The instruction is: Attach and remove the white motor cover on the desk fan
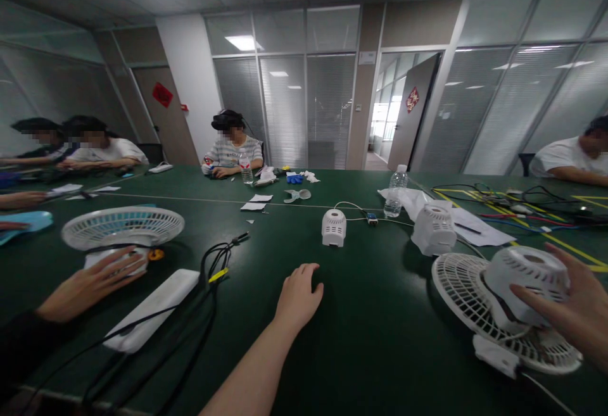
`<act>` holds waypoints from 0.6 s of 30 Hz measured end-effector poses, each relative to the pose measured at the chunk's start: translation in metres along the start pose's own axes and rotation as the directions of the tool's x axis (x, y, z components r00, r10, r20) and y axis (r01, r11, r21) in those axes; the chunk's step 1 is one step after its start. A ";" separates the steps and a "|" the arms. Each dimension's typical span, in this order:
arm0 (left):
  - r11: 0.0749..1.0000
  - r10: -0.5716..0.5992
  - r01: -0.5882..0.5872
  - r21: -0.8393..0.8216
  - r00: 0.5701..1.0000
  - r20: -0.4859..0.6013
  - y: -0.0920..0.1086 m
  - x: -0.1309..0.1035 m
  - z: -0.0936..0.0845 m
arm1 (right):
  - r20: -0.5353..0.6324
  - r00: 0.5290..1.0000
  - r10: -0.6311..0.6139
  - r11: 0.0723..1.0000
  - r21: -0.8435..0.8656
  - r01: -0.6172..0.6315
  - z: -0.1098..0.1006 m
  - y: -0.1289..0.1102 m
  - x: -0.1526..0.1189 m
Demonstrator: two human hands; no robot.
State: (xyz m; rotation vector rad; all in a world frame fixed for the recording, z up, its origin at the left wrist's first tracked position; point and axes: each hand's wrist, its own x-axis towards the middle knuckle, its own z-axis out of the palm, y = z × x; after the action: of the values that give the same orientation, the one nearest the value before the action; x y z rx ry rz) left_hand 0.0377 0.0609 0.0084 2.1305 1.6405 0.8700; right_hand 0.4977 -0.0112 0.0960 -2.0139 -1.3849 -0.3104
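Note:
My left hand [298, 296] rests on the green table, palm down, its fingers loosely stretched and thumb apart, with nothing in it. At the right, my right hand [565, 302] grips the white vented motor housing [527, 280] of a small electric fan, thumb on the near side and fingers around the far side. The fan's round white grille [456, 283] lies beneath the housing, and a white clip-like foot [496, 356] with a cable sticks out at the front. Beyond my left hand stands a loose white vented cover [334, 227]. Another white cover [434, 229] stands behind the fan.
A co-worker's hand [102, 277] touches another fan [123, 229] at the left. Near it lie a white power strip [154, 308] and black cables [209, 315]. A water bottle [396, 191], papers [482, 229] and wires [503, 197] are farther back. Other people sit around the table.

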 end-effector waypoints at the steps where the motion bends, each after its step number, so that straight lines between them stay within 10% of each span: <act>1: 1.000 0.000 0.000 0.001 1.000 -0.001 0.001 0.001 0.000 | -0.008 1.000 -0.013 1.000 -0.011 0.013 -0.002 -0.002 0.003; 9: 1.000 0.004 -0.003 -0.020 1.000 0.011 -0.003 0.003 0.003 | -0.209 0.956 -0.204 0.978 -0.079 0.191 -0.019 -0.054 0.059; 18: 1.000 -0.005 0.005 -0.012 1.000 0.029 -0.003 0.005 0.001 | -0.089 0.964 -0.249 0.968 0.017 0.251 0.048 -0.110 0.150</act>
State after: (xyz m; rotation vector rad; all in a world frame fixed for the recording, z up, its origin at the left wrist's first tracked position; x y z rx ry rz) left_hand 0.0370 0.0668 0.0071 2.1198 1.6216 0.8409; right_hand 0.4522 0.1542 0.1826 -1.7823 -1.5816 -0.4808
